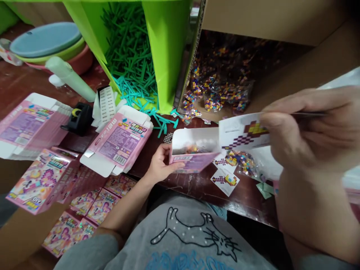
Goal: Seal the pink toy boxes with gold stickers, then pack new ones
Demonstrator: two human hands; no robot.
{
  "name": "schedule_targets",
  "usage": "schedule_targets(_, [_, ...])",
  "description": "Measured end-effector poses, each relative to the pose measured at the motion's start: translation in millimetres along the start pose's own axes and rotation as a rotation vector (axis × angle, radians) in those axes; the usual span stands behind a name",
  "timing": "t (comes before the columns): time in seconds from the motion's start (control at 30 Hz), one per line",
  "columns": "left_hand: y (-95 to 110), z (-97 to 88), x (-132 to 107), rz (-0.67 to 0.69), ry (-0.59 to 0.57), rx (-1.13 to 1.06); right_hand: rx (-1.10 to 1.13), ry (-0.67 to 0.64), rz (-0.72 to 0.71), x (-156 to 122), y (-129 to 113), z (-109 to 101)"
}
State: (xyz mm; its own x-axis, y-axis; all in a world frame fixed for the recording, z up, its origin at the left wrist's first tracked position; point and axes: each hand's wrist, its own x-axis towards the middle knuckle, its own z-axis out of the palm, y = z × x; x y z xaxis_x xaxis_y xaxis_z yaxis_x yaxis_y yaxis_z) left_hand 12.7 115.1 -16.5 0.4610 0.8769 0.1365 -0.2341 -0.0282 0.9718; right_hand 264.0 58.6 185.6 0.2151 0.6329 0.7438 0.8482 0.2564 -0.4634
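Observation:
My left hand grips a small pink box by its left side, holding it open at the table's front edge. Coloured pieces show inside it. My right hand is raised close to the camera, fingers pinched on a white card printed with a purple and yellow pixel pattern. The card's left end hangs over the open top of the box. Two similar pattern cards lie on the table just below, beside a clear bag of coloured beads.
Flat unfolded pink boxes lie at left, with finished boxes stacked in a carton below. Behind stand a green box of teal sticks, a cardboard carton with bead bags, stacked bowls and a black tape dispenser.

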Motion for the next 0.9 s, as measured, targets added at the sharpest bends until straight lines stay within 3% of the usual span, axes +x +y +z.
schedule_targets(0.07, [1.6, 3.9, 1.7, 0.015, -0.035, 0.016, 0.068, -0.176, -0.147, -2.8, 2.1, 1.9])
schedule_targets(0.17, [7.1, 8.1, 1.4, 0.021, -0.073, 0.041, 0.04, -0.479, -0.487, -5.6, -0.1, 13.6])
schedule_targets(0.23, [11.1, 9.4, -0.9, 0.006, -0.108, 0.044, -0.063, -0.563, -0.701, -6.5, -4.0, 24.4])
schedule_targets(0.3, [14.2, 8.8, -4.4, -0.006, -0.16, 0.041, -0.134, -0.611, -0.827, -6.2, -7.3, 32.2])
schedule_targets(0.37, [15.6, 5.5, -8.4, 0.0, -0.17, 0.051, -0.135, -0.631, -0.83, -3.9, -7.9, 33.0])
schedule_targets(0.53, [13.3, -8.8, -15.9, -0.013, -0.055, 0.104, -0.116, -0.405, -0.712, 5.4, -0.8, 14.9])
schedule_targets(0.63, [12.4, -11.7, -16.9, -0.009, -0.045, 0.051, -0.192, -0.387, -0.867, 2.9, -3.1, 16.0])
schedule_targets(0.73, [13.5, -10.0, -16.0, -0.002, -0.06, 0.026, -0.246, -0.485, -0.984, -7.0, -7.1, 29.7])
schedule_targets(0.83, [13.3, -10.2, -15.1, 0.006, -0.067, 0.005, -0.24, -0.586, -0.866, -17.1, -2.0, 39.2])
schedule_targets(0.9, [11.7, -12.2, -15.1, 0.025, -0.048, -0.011, -0.2, -0.539, -0.696, -21.8, 5.1, 38.6])
